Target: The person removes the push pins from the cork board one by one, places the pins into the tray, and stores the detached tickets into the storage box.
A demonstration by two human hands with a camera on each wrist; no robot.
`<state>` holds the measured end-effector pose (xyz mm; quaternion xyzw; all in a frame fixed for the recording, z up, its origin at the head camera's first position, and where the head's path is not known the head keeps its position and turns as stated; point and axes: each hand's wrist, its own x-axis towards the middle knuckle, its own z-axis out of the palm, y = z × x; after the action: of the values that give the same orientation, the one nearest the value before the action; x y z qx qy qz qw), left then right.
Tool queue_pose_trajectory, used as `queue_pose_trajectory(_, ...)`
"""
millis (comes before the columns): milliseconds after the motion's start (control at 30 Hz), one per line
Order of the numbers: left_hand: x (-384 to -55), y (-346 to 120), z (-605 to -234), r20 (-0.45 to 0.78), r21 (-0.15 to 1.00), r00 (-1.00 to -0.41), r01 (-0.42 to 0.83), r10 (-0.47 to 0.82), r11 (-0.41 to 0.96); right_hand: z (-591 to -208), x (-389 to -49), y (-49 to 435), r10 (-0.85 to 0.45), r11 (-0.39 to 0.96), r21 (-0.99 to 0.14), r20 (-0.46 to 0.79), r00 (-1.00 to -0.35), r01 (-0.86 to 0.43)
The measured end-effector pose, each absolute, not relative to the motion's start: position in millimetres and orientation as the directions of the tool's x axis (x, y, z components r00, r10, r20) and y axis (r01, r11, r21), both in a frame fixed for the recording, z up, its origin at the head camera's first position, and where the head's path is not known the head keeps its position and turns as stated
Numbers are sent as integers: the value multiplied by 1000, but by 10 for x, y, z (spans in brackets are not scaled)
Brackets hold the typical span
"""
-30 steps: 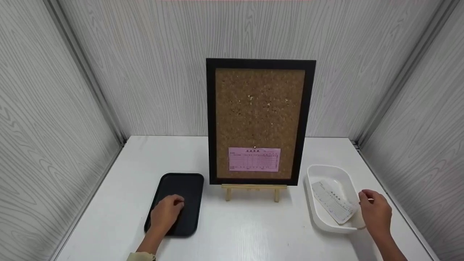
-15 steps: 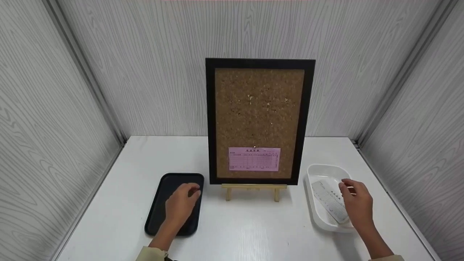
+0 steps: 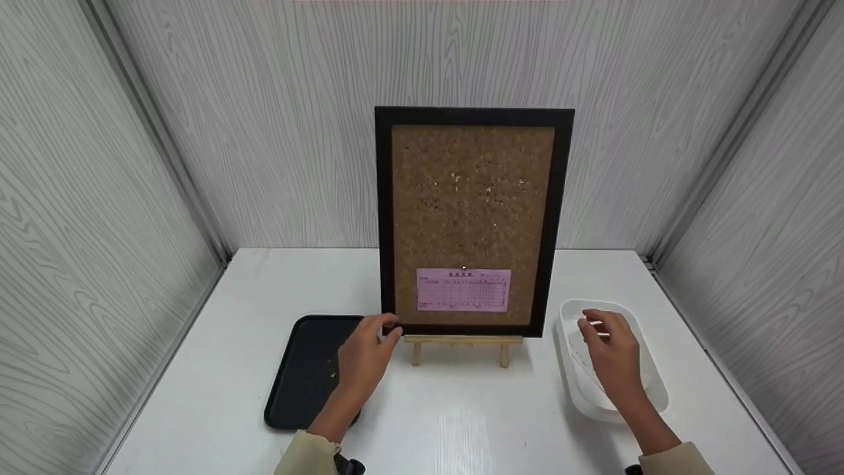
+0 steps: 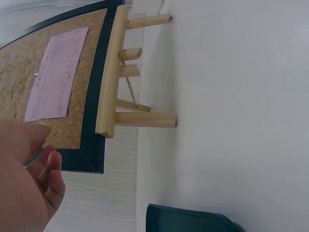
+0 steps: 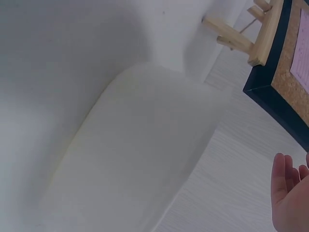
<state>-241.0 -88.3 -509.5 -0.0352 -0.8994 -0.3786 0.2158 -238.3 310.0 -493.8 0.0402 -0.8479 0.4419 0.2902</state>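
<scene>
Now, from the head view, your left hand (image 3: 364,353) reaches over the black tray (image 3: 304,376) to the lower left corner of the cork board (image 3: 471,218), fingers loosely bent and holding nothing. Your right hand (image 3: 610,349) pinches a thin pin-like thing above the white tray (image 3: 649,389). A pink slip (image 3: 463,289) is pinned low on the board, which leans on a wooden easel (image 3: 459,344) so it faces you. On the left wrist view, the fingers (image 4: 48,166) are relaxed just beside the frame. On the right wrist view, only fingertips (image 5: 285,176) show near the board's corner
</scene>
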Motion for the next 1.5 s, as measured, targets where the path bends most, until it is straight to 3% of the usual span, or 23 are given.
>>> queue_pose_trajectory(667, -2752, -465, -4844, 562, 611, -825, 359, -67, 705, -4696, -2670, 2537, 100, 604, -700, 539, -836, -380)
queue_pose_trajectory(1200, -3001, -119, -4696, 640, 517, -768, 401, -30, 756, -4629, -3007, 2159, 19, 652, -590, 640, -768, -476)
queue_pose_trajectory(1500, -3060, 71, -4632, 623, 513, -781, 364, -46, 777, -4651, -3124, 2029, -22, 679, -526, 683, -730, -512)
